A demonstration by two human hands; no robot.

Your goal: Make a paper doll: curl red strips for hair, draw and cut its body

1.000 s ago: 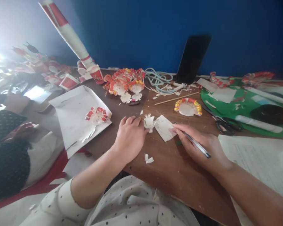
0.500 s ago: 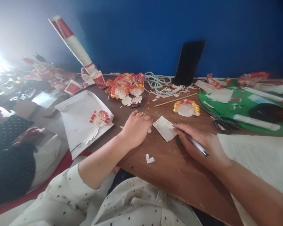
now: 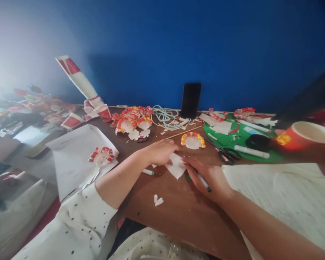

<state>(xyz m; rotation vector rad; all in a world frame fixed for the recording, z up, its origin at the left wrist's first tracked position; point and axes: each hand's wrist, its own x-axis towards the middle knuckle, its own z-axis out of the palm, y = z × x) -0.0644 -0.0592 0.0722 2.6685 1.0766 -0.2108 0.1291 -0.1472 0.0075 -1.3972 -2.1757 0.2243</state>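
Note:
A small white piece of paper (image 3: 176, 169) lies tilted between my two hands, above the brown table. My left hand (image 3: 162, 151) reaches over its upper left edge with fingers bent onto it; the fingertips are partly hidden. In my right hand (image 3: 207, 175) is a pen (image 3: 204, 181), slanting down under the palm, while the fingertips touch the paper's right side. Just beyond sits a round paper piece with a yellow and red twisted rim (image 3: 193, 141). A green-ended marker (image 3: 148, 172) lies beneath my left wrist.
Scissors (image 3: 229, 155) lie by a green sheet (image 3: 273, 155) at right. A co-worker's hand holds a red paper cup (image 3: 295, 139) there. A phone (image 3: 191, 100) leans on the blue wall near a coiled cable (image 3: 162, 115). Left are a white sheet (image 3: 70, 155) and rimmed crafts (image 3: 127, 124).
My left hand has moved onto the paper, which now sits between both hands. A red cup has come in from the right. The view has tilted up and turned right.

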